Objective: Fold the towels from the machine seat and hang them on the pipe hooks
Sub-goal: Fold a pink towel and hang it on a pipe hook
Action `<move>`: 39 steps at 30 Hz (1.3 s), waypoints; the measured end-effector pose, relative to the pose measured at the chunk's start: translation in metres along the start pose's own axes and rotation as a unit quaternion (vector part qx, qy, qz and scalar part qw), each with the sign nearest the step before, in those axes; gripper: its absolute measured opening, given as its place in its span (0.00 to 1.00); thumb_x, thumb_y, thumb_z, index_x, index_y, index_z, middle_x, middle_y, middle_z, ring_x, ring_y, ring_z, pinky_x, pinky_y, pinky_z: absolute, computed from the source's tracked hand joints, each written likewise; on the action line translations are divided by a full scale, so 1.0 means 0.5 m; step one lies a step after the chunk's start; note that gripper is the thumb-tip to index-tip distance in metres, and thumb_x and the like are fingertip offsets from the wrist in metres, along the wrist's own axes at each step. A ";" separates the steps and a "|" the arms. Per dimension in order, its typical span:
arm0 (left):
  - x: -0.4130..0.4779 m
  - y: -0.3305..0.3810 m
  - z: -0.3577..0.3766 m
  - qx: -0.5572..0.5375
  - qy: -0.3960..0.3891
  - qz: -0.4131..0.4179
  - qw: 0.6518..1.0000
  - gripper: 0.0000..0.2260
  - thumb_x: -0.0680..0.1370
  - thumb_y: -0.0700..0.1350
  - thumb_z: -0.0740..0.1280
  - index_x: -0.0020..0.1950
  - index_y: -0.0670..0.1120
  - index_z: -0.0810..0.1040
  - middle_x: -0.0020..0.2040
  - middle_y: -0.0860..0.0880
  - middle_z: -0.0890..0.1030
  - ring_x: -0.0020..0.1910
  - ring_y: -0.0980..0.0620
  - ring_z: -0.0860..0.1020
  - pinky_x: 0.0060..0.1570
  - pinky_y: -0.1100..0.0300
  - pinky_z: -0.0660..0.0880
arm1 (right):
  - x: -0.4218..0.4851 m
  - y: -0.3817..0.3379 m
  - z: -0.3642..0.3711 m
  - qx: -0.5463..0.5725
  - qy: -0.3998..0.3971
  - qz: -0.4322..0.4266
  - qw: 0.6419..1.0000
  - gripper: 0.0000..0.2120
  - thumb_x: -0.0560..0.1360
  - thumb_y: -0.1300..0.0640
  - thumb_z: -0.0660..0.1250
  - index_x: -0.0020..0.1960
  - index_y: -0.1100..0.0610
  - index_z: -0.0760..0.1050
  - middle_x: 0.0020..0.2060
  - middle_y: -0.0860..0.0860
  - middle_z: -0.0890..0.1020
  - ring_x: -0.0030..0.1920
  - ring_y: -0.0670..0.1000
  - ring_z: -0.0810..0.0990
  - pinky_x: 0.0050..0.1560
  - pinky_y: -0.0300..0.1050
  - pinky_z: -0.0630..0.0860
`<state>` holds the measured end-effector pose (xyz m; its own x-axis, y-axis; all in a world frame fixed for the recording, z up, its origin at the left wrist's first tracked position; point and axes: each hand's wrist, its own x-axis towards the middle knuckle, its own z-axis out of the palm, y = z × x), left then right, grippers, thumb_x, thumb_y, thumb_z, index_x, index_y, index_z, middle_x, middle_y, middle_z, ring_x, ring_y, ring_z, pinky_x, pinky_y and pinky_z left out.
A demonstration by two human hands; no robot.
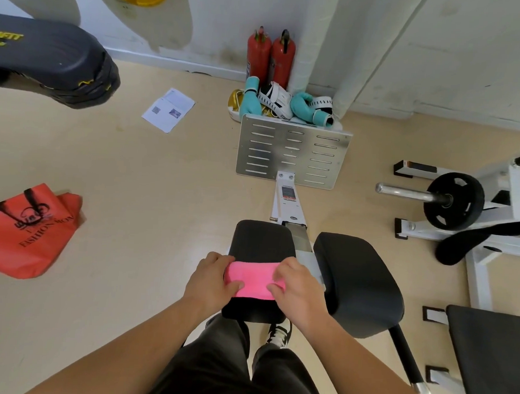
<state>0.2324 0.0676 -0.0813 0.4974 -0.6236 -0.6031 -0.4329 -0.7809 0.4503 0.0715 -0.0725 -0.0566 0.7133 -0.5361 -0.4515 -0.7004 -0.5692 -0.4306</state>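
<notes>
The pink towel point(250, 278) lies across the near part of the black seat pad point(262, 241), at about 6 o'clock in the view, and it is already a small, thick rectangle. Your left hand point(212, 279) holds its end at 9 o'clock, with the thumb laid on top of the cloth. Your right hand point(296, 287) holds the end at 3 o'clock, with the fingers curled over the edge. So both hands are closed on the towel, and neither one is free.

In my judgement you are at the last fold or at the pressing of it, and the hanging is not yet done. The pipe hooks do not show from here, so you will need to turn and search for them with the towel in hand.

Some things can go wrong:
- The bundle is thick, so the fold can spring open when you lift it by one end only.
- The seat pad is narrow. At 3 o'clock there is a gap before the second pad point(359, 281), and at 9 o'clock there is only the floor point(150, 222). A push to the side can drop the towel there.
- If you look away for the hooks too early, the grip can loosen and the layers can slide apart.
</notes>
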 end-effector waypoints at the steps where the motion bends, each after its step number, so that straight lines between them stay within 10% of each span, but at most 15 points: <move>1: 0.000 0.001 0.002 0.019 0.005 0.006 1.000 0.27 0.76 0.58 0.71 0.72 0.52 0.71 0.66 0.50 0.73 0.63 0.49 0.74 0.64 0.54 0.76 | 0.002 -0.006 0.003 -0.004 -0.003 0.010 1.000 0.13 0.79 0.50 0.67 0.62 0.50 0.75 0.61 0.46 0.73 0.58 0.49 0.75 0.50 0.40 0.73; 5: -0.014 0.021 0.004 0.046 0.032 0.045 0.997 0.15 0.75 0.53 0.74 0.58 0.54 0.73 0.56 0.53 0.76 0.56 0.52 0.76 0.54 0.60 0.77 | 0.007 -0.006 0.022 -0.007 -0.054 0.034 0.998 0.27 0.77 0.54 0.70 0.74 0.49 0.67 0.72 0.48 0.68 0.71 0.53 0.69 0.69 0.51 0.74; 9: -0.090 0.010 -0.009 -0.130 -0.036 0.054 0.989 0.14 0.72 0.44 0.73 0.49 0.56 0.70 0.48 0.53 0.78 0.47 0.51 0.79 0.40 0.61 0.78 | -0.022 0.008 0.023 0.034 -0.087 -0.016 0.996 0.12 0.68 0.52 0.71 0.44 0.45 0.68 0.42 0.45 0.75 0.44 0.49 0.75 0.40 0.45 0.74; 14: -0.249 -0.031 -0.020 -0.349 0.031 -0.009 0.936 0.14 0.74 0.43 0.76 0.55 0.53 0.74 0.53 0.51 0.80 0.50 0.50 0.81 0.38 0.66 0.78 | -0.131 -0.002 -0.004 0.301 -0.108 0.016 0.947 0.16 0.71 0.55 0.79 0.54 0.49 0.75 0.49 0.49 0.81 0.49 0.51 0.83 0.42 0.39 0.82; 17: -0.333 -0.053 0.008 -0.441 0.053 -0.033 0.895 0.15 0.74 0.44 0.77 0.57 0.50 0.77 0.53 0.47 0.83 0.52 0.47 0.83 0.44 0.61 0.82 | -0.198 -0.015 0.005 0.462 -0.110 0.060 0.878 0.17 0.73 0.59 0.78 0.59 0.54 0.77 0.53 0.52 0.86 0.55 0.53 0.85 0.54 0.48 0.84; 24: -0.467 -0.055 0.030 -0.528 0.044 -0.016 0.848 0.13 0.77 0.40 0.74 0.61 0.45 0.79 0.53 0.43 0.86 0.54 0.39 0.85 0.55 0.44 0.83 | -0.338 -0.053 0.031 0.538 -0.070 0.084 0.836 0.16 0.79 0.60 0.72 0.65 0.52 0.75 0.58 0.53 0.85 0.58 0.54 0.85 0.58 0.57 0.84; 32: -0.510 -0.145 -0.070 -0.432 0.103 0.026 0.896 0.09 0.77 0.45 0.74 0.57 0.50 0.82 0.50 0.46 0.86 0.42 0.40 0.87 0.50 0.35 0.82 | -0.333 -0.177 0.006 0.275 -0.055 -0.015 0.960 0.13 0.76 0.50 0.73 0.59 0.45 0.75 0.53 0.44 0.85 0.53 0.45 0.84 0.59 0.51 0.82; 36: -0.506 -0.259 -0.132 -0.393 0.159 0.018 0.905 0.03 0.78 0.45 0.73 0.50 0.50 0.81 0.43 0.46 0.86 0.39 0.42 0.85 0.48 0.41 0.82 | -0.278 -0.315 0.044 0.176 -0.065 -0.072 0.980 0.25 0.79 0.50 0.69 0.73 0.42 0.66 0.64 0.42 0.78 0.64 0.44 0.78 0.69 0.50 0.75; 39: -0.476 -0.384 -0.205 -0.362 0.177 0.005 0.915 0.05 0.77 0.48 0.73 0.47 0.49 0.79 0.38 0.42 0.84 0.38 0.37 0.82 0.38 0.49 0.78 | -0.209 -0.444 0.084 0.134 -0.097 -0.115 0.979 0.16 0.79 0.51 0.68 0.64 0.38 0.69 0.54 0.42 0.80 0.54 0.45 0.80 0.60 0.48 0.78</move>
<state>0.2740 0.3621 0.0433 0.7636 -0.5037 -0.4040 0.1089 -0.5163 0.8495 0.1511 0.1359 0.0535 0.8531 -0.2700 -0.4465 -0.5216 -0.4625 -0.7170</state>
